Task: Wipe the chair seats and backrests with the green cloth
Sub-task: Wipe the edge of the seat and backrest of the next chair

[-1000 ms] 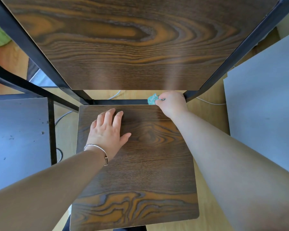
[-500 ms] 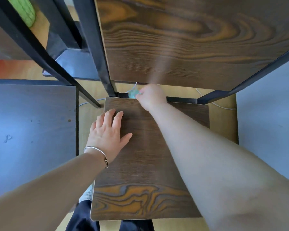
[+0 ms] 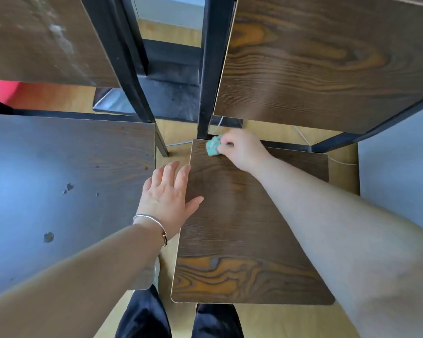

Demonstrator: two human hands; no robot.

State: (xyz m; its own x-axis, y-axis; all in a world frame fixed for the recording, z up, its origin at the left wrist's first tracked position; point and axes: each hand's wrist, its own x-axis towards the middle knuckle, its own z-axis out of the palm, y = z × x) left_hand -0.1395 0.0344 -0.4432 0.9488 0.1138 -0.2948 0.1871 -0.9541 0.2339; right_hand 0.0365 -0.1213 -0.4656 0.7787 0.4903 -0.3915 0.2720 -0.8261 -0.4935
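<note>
Small bunched green cloth [image 3: 213, 148] pinched in right hand [image 3: 243, 150] grip at dark wood-grain seat [image 3: 230, 228] corner; left hand [image 3: 167, 198] flat. Might snag black metal post [image 3: 213, 69], seemingly touching.

Dark brown woodgrain with amber swirls on chair seat [image 3: 232, 228] and backrest [image 3: 327, 69]; black on the frame [image 3: 209, 69]. Mint green for the cloth [image 3: 212, 146]; silver for the bracelet [image 3: 156, 222].

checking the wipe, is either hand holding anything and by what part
The right hand pinches the bunched green cloth by its right side, at the back left corner of the chair seat. The left hand holds nothing.
</note>
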